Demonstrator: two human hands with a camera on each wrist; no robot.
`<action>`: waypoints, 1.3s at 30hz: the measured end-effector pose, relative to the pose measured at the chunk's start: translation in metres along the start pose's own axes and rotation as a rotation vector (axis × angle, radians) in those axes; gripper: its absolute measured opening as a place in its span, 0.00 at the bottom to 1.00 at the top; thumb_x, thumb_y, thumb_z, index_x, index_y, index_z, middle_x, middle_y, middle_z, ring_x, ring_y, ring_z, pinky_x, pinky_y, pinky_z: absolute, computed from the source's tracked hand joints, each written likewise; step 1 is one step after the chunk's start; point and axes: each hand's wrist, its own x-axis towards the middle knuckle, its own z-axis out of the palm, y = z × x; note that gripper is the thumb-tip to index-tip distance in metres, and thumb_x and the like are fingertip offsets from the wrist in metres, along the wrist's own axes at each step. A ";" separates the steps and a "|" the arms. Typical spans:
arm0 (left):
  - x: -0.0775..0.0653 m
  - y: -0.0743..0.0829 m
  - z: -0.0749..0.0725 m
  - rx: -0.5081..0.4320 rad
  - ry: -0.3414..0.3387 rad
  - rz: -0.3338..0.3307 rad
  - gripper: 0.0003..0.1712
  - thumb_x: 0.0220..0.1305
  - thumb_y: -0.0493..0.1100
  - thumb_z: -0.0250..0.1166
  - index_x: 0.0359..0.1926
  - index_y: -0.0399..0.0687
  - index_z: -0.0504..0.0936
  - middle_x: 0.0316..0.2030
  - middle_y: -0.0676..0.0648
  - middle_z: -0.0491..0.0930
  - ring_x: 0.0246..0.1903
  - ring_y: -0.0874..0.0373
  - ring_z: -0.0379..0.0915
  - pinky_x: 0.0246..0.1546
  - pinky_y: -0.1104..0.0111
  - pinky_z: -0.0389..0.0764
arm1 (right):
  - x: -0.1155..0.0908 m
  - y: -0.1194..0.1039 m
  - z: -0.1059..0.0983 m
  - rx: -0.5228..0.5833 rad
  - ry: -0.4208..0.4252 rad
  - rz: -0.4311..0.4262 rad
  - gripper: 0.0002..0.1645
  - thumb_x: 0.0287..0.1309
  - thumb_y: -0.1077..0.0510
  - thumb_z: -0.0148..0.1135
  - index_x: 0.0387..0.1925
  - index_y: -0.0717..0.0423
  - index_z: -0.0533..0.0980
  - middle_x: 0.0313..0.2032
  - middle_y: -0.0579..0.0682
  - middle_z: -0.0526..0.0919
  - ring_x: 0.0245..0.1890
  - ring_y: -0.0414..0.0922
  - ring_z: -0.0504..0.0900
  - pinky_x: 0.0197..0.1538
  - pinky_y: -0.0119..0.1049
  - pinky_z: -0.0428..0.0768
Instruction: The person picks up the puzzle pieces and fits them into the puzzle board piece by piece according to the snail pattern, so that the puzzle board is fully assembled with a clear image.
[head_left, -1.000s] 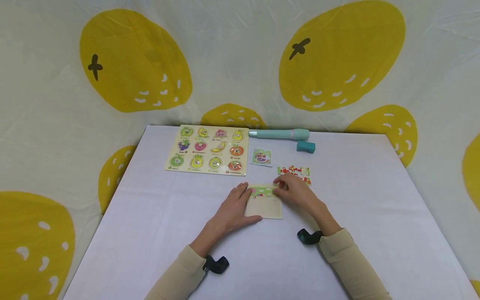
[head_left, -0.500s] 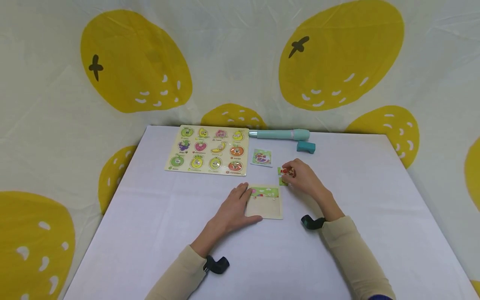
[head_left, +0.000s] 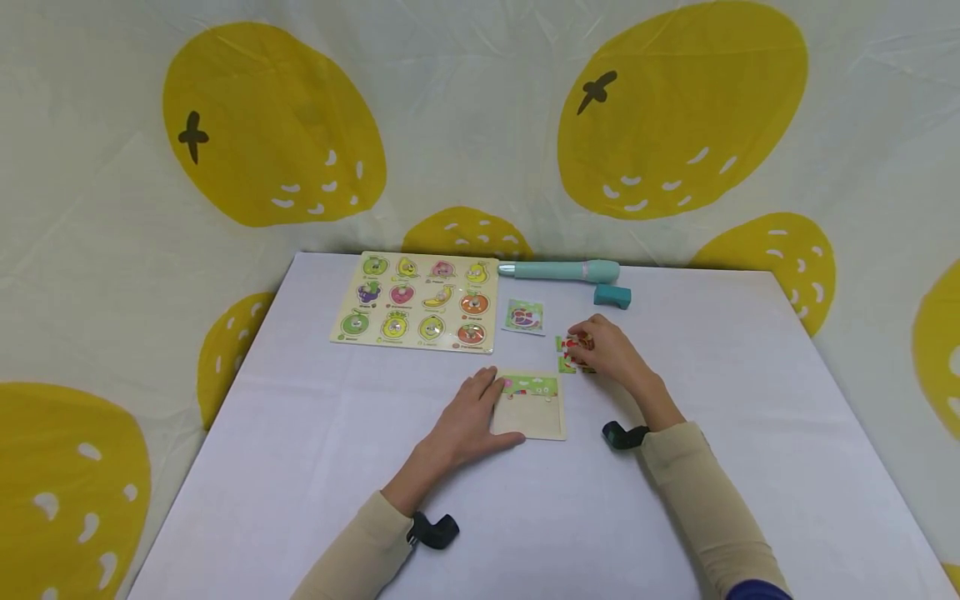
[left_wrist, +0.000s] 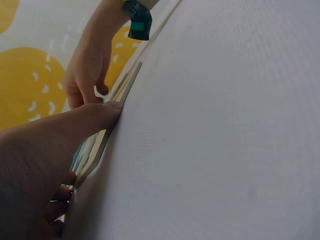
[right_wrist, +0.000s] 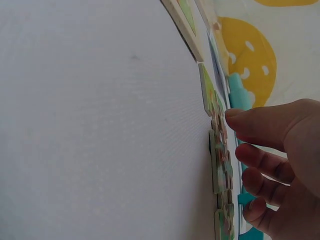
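Note:
A square wooden puzzle tray lies on the white table, with a green printed strip along its far side. My left hand holds the tray at its left side, thumb on the near edge and fingers toward the far left corner. Beyond the tray's right corner, a cluster of flat red and green puzzle pieces lies partly under my right hand. In the right wrist view, the thumb and bent fingers hover close over the pieces, apart from each other; no piece shows between them.
A fruit puzzle board lies at the back left. To its right are a mint-green pen-shaped device, a teal arch block and a small picture card. A curtain with yellow fruit prints hangs behind the table.
My right hand has moved from the tray's upper right corner to the loose pieces, then shifted only slightly there. The left hand and tray have stayed put.

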 end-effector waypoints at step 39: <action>0.000 -0.002 0.004 -0.004 0.036 0.019 0.55 0.48 0.73 0.62 0.69 0.45 0.61 0.70 0.44 0.57 0.71 0.50 0.52 0.73 0.61 0.55 | 0.002 -0.006 -0.002 0.056 -0.008 0.046 0.10 0.62 0.55 0.58 0.43 0.55 0.74 0.36 0.52 0.80 0.34 0.46 0.75 0.36 0.35 0.75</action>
